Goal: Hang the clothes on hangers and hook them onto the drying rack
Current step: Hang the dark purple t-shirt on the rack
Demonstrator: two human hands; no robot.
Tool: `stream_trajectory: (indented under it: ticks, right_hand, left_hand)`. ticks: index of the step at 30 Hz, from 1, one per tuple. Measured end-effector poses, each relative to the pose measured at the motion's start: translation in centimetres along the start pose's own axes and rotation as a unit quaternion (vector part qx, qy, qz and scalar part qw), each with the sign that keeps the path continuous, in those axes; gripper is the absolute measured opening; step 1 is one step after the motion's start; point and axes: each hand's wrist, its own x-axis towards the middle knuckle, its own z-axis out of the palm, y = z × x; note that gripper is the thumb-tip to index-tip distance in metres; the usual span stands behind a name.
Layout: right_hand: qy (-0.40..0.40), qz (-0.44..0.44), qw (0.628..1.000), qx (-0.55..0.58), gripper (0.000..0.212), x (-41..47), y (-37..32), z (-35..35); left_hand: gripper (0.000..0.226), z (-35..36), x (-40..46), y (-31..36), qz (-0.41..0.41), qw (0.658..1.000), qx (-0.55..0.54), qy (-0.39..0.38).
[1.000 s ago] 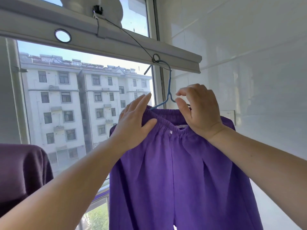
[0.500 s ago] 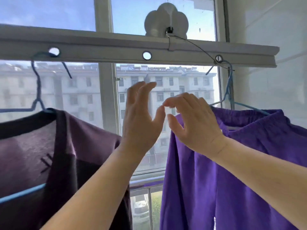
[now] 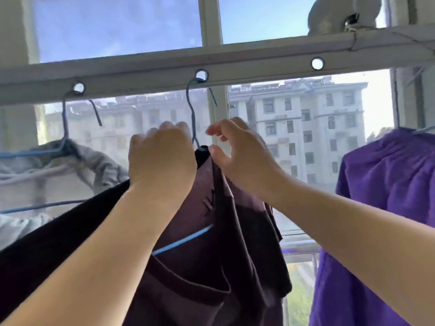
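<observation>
The dark maroon shirt with black trim point(image 3: 235, 231) hangs on a thin blue wire hanger point(image 3: 191, 118) whose hook sits in a round hole of the long pale metal drying-rack bar point(image 3: 259, 64), roughly mid-frame in front of the window. The left hand point(image 3: 162, 158) is at the collar, fingers curled over the fabric beside the hanger's neck, though its back hides exactly what they hold. The right hand point(image 3: 237, 154) has thumb and fingers loosely bent at the collar's other side; the thumb touches the cloth, but I cannot tell if that grip has closed.

I'd say the job is well along: 3 garments are hooked up, with a grey sweatshirt point(image 3: 47, 165) to the left and bright purple trousers point(image 3: 386, 184) to the right, each on its own blue hanger. 1 hole between shirt and trousers is free. What seems left here is straightening the collar; whether more laundry waits is out of sight.

The shirt's long axis runs straight down from the hook, collar up, and it hangs nearly edge-on, 1 shoulder pointing toward the person.
</observation>
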Motion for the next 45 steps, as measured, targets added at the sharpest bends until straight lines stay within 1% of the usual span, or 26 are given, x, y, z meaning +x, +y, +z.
stream_trajectory:
  ticks: [2, 4, 5, 7, 8, 9, 12, 15, 17, 19, 23, 24, 27, 29, 30, 31, 32, 33, 34, 36, 38, 39, 41, 45]
  right_hand:
    - [-0.022, 0.022, 0.999, -0.014, 0.031, 0.6, -0.7, 1.3]
    - [-0.044, 0.043, 0.997, -0.037, 0.028, 0.9, -1.0, 2.2]
    - [-0.037, 0.039, 0.996, -0.074, 0.027, 1.0, -0.9, 2.5]
    - [0.001, 0.018, 0.984, -0.176, 0.027, 0.9, -0.7, 2.6]
    - [0.014, 0.012, 0.979, -0.204, 0.026, 1.0, -0.6, 2.5]
    - [0.015, 0.015, 0.978, -0.208, 0.026, 1.0, -0.7, 2.4]
    - [-0.013, 0.045, 0.984, -0.172, 0.025, 1.3, -0.9, 2.2]
    - [-0.018, 0.052, 0.982, -0.183, 0.026, 1.4, -0.8, 2.1]
    - [-0.012, 0.064, 0.98, -0.188, 0.028, 1.4, -0.4, 2.1]
    - [-0.014, 0.078, 0.976, -0.201, 0.031, 1.4, -0.2, 2.3]
    - [-0.014, 0.099, 0.97, -0.222, 0.031, 1.5, 0.0, 2.3]
    - [-0.008, 0.104, 0.97, -0.22, 0.031, 1.4, 0.0, 2.4]
    - [0.007, 0.126, 0.967, -0.221, 0.032, 1.2, 0.1, 2.7]
    - [0.025, 0.138, 0.966, -0.218, 0.033, 1.0, -0.1, 3.1]
    - [0.045, 0.142, 0.966, -0.211, 0.035, 0.9, -0.3, 3.2]
    - [0.073, 0.136, 0.968, -0.198, 0.039, 0.7, -0.7, 3.4]
    - [0.101, 0.11, 0.972, -0.183, 0.043, 0.3, -1.2, 3.6]
    - [0.117, 0.066, 0.976, -0.172, 0.046, -0.1, -1.8, 3.8]
    - [0.114, 0.017, 0.979, -0.169, 0.046, -0.5, -2.4, 4.0]
    - [0.058, -0.054, 0.98, -0.185, 0.034, -1.1, -3.1, 4.6]
    - [0.005, -0.052, 0.978, -0.203, 0.019, -1.4, -3.7, 5.0]
    - [-0.003, -0.044, 0.979, -0.201, 0.017, -1.4, -3.8, 5.1]
    - [-0.005, -0.035, 0.982, -0.187, 0.017, -1.3, -3.9, 4.9]
    - [-0.02, -0.052, 0.98, -0.192, 0.015, -1.3, -3.8, 4.5]
  left_hand:
    - [0.022, 0.4, -0.1, -1.0, 0.003, 0.998, -0.063, -0.016]
    - [0.024, 0.9, -0.1, -1.5, 0.013, 0.994, -0.107, -0.019]
    - [0.024, 1.0, 0.0, -1.7, 0.019, 0.993, -0.118, -0.021]
    - [0.025, 1.2, 0.2, -2.1, 0.032, 0.99, -0.136, -0.023]
    - [0.026, 1.2, 0.2, -2.4, 0.039, 0.989, -0.141, -0.023]
    - [0.027, 1.2, 0.2, -2.7, 0.047, 0.988, -0.145, -0.023]
    - [0.032, 1.0, -0.3, -3.7, 0.07, 0.987, -0.143, -0.019]
    - [0.03, 0.4, -1.4, -5.1, 0.081, 0.989, -0.124, -0.023]
    - [0.026, -0.1, -2.2, -6.2, 0.082, 0.987, -0.132, -0.041]
    - [0.026, -0.6, -3.3, -7.5, 0.082, 0.981, -0.163, -0.067]
    - [0.041, -1.3, -5.2, -9.4, 0.055, 0.962, -0.246, -0.104]
    - [0.041, -1.4, -5.6, -9.8, 0.042, 0.955, -0.269, -0.113]
    - [0.029, -1.2, -6.5, -10.9, 0.023, 0.947, -0.299, -0.118]
    - [0.025, -0.7, -6.9, -11.5, 0.021, 0.947, -0.303, -0.104]
    - [0.02, -0.5, -7.0, -11.6, 0.019, 0.945, -0.312, -0.096]
    - [0.014, -0.3, -7.1, -11.8, 0.019, 0.944, -0.319, -0.085]
    - [0.008, -0.1, -7.3, -11.9, 0.021, 0.944, -0.322, -0.072]
    - [0.008, 0.0, -7.4, -12.0, 0.026, 0.945, -0.323, -0.054]
    - [0.01, 0.1, -7.4, -12.1, 0.034, 0.946, -0.322, -0.035]
    - [0.014, 0.1, -7.2, -12.2, 0.043, 0.948, -0.315, -0.009]
    - [0.017, -0.1, -6.5, -12.2, 0.054, 0.952, -0.301, -0.005]
    - [0.019, -0.1, -6.0, -12.1, 0.059, 0.953, -0.297, -0.003]
    - [0.024, -0.2, -4.5, -11.9, 0.056, 0.95, -0.307, -0.001]
    - [0.026, -0.1, -0.9, -11.2, 0.034, 0.942, -0.333, 0.016]
